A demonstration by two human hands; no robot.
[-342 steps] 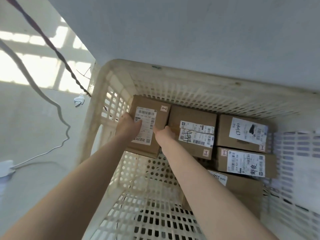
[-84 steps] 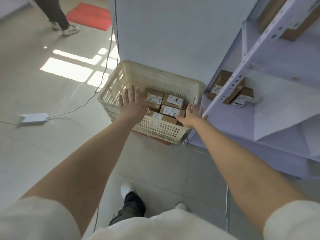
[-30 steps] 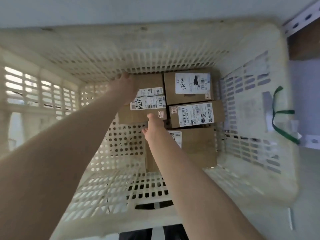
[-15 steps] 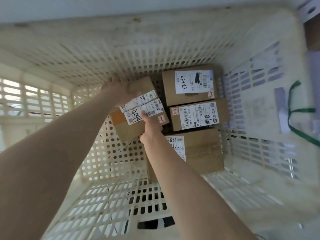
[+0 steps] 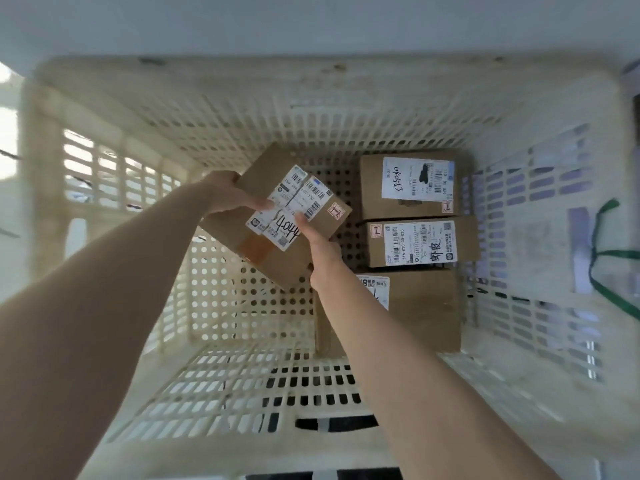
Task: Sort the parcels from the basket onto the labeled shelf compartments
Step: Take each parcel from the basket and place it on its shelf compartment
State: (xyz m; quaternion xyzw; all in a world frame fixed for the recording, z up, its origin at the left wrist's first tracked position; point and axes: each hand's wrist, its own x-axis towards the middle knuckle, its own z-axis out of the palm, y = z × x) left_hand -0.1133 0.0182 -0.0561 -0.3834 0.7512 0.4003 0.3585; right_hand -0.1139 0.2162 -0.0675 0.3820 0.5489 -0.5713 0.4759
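One parcel (image 5: 305, 201), edges between left hand (image 5: 225, 192), right hand (image 5: 322, 251)

You stand close to pale grey-white wall (image 5: 311, 19): it spans whole top of your view, smooth, evenly lit, slightly blurred. At your far left edge, bright light patch (image 5: 5, 133), overexposed, detail washed out. Thin dark lines (image 5: 7, 154) cross that glare; you cannot tell what they are. Below glare, pale grey floor (image 5: 8, 271), blurred. At your upper right edge, sliver of bluish-white shelf upright (image 5: 631, 76), with brown strip (image 5: 637, 109) just below it. Light soft overall, strongest from your left.
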